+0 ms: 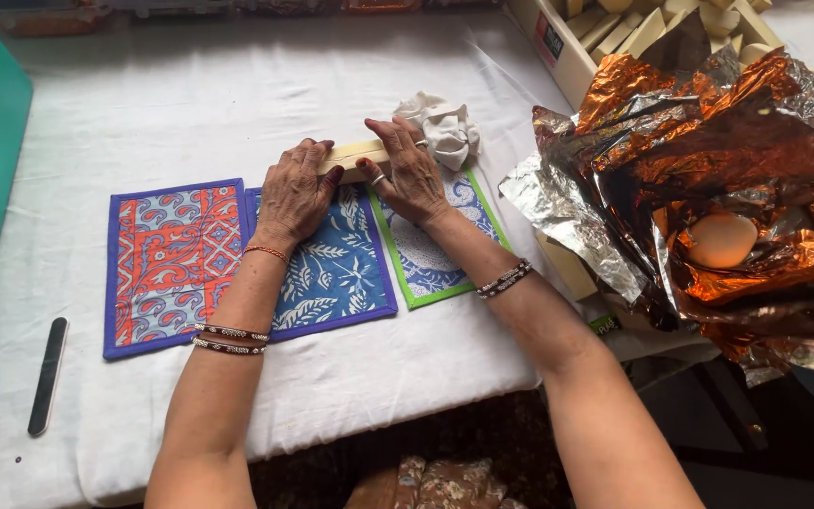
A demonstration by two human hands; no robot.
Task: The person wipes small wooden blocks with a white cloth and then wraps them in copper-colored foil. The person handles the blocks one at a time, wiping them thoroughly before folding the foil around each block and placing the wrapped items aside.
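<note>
Nearest the viewer, at the lower left of the frame, a dark nail file [47, 375] lies on the white cloth that covers the desk [190, 104]. Just past it, three printed quilted mats sit side by side: an orange and blue mat [173, 264], a blue leaf-print mat [336, 273] and a green-edged mat [435, 269].

Above the mats, in the centre of the frame, both hands rest on a pale cream block [355, 158] that lies flat on the desk, long side across the frame. The left hand [294, 193] lies palm down with fingers curled over the block's left end. The right hand [409, 170] covers its right end, fingers spread and only slightly bent. Neither hand is closed tight; both press rather than grip.

The block looks stiff, smooth and fairly light, like a bar of soap or wax, so it may slip or dent under hard nails. Holding it by the two short ends, as now, seems the safest hold.

Just behind the right hand sits a crumpled white cloth [447, 127]. Farther right, crinkled copper foil [708, 160] cradles a pale egg-shaped piece [720, 238], and a box of cream bars [614, 33] stands at the upper right.
</note>
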